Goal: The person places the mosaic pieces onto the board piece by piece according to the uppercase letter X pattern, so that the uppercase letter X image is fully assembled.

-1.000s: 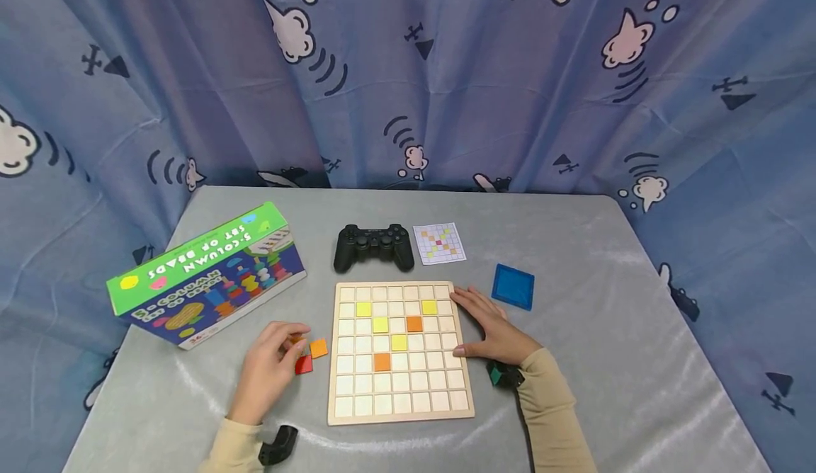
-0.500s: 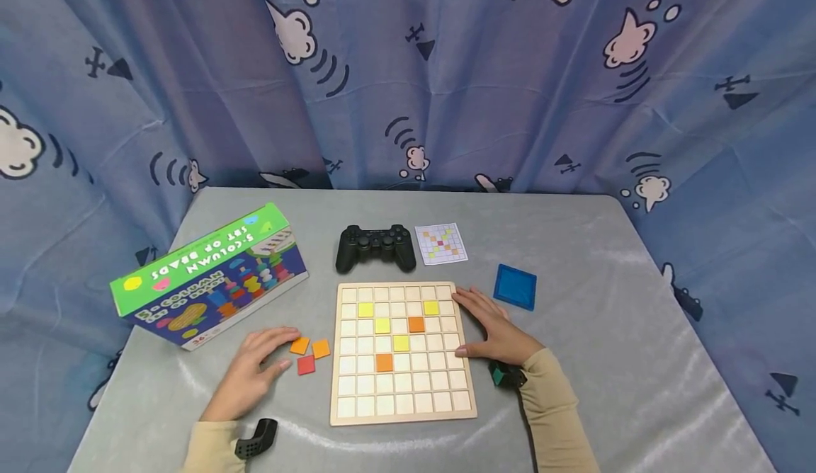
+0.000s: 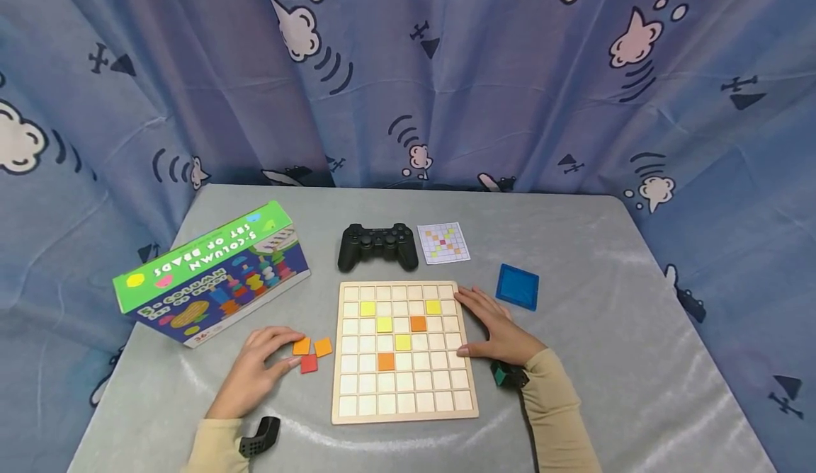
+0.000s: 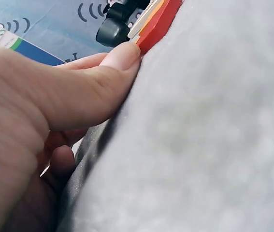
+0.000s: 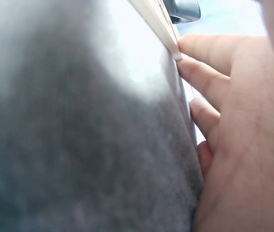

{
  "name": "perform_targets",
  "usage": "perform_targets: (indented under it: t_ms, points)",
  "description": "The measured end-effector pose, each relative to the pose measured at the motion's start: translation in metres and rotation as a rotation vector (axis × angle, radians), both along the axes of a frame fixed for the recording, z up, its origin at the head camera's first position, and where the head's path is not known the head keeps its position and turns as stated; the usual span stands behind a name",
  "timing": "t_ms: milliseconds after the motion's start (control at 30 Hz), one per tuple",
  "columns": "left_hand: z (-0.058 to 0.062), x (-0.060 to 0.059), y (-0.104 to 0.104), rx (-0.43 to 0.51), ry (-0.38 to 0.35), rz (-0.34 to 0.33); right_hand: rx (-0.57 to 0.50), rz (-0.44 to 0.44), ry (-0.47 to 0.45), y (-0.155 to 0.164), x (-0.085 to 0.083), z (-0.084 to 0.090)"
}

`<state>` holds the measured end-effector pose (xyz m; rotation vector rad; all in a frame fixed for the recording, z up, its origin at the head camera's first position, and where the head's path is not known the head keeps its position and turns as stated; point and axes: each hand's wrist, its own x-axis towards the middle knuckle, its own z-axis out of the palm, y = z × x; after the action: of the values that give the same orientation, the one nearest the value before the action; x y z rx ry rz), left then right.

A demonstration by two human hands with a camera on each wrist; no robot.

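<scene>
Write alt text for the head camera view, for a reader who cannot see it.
A person's left hand touches three loose tiles, two orange and one red, while the right hand rests against the right edge of a wooden grid board holding yellow and orange tiles. Behind lie a black game controller, a pattern card, a blue tile and a toy box.

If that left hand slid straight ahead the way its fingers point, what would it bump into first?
Most likely the loose tiles: the left hand has fingertips right beside the red tile and an orange tile, with the wooden board just beyond.
</scene>
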<state>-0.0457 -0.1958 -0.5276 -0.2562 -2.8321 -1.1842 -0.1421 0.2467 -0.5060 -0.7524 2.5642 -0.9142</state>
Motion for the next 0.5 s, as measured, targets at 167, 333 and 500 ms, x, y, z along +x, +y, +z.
perform_targets:
  t_ms: [167,333,500]
  points:
    - [0.0003,-0.0007,0.0011,-0.010,-0.019,0.013,-0.007,0.000,-0.002,0.0004,0.0006,-0.0001]
    - [-0.0007,-0.0011,0.0035,-0.015,0.028,0.011,-0.005,-0.003,-0.005,0.0012,0.0006,-0.0005]
    - [0.0019,0.0001,0.0061,-0.020,0.034,0.017,0.000,-0.005,-0.007,0.0009,0.0002,-0.0009]
